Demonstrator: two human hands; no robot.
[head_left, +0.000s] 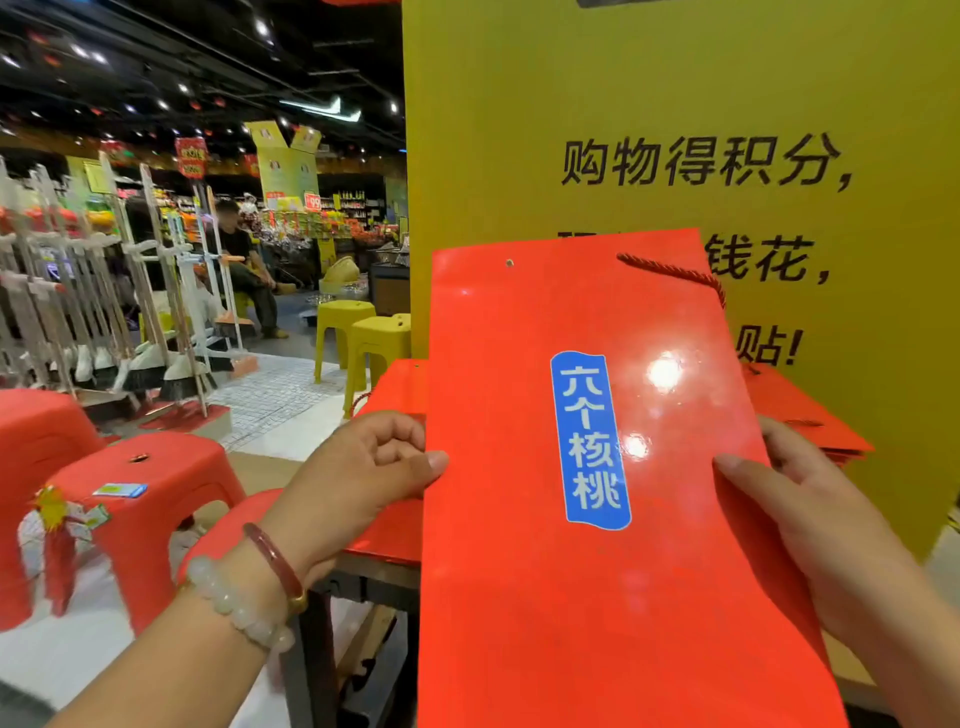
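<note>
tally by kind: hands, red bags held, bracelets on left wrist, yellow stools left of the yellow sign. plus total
Hands: 2, left hand, right hand
Red bag held: 1, red bag
Bracelets: 2, white bead bracelet, red bangle
Yellow stools: 2, rear yellow stool, front yellow stool
Total: 7

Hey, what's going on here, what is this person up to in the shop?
A person holds a flat, folded red paper bag up in front of them. The left hand pinches its left edge and the right hand grips its right edge. The bag bears a blue label, and a red cord handle shows at the top. More flat red bags lie stacked on the table behind it, in front of a yellow sign.
</note>
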